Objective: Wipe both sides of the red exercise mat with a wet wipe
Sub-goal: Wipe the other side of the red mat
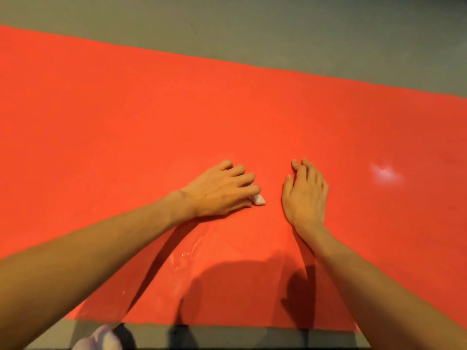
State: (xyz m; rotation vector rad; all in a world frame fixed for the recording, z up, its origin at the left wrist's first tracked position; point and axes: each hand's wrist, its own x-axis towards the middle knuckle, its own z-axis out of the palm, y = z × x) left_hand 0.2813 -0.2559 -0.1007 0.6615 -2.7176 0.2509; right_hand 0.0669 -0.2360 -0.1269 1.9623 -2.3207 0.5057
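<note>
The left hand (pixel 222 192) presses a bunched wet wipe (pixel 259 199) onto the red mat (pixel 151 109), fingers curled over it. The right hand (pixel 304 195) lies flat beside it, fingers straight.

Mat (pixel 227 109) flat on floor (pixel 278 29); bare red surface runs wide to far side, L and R, so open sweep room there. Obstacles mid-mat: left hand (pixel 219 190) gripping wipe (pixel 259 199), right hand (pixel 304 195) flat just beside it, narrow gap btw them. Forearms cross near half. White bundle (pixel 101 338) on floor at near-L edge (can't tell what).
</note>
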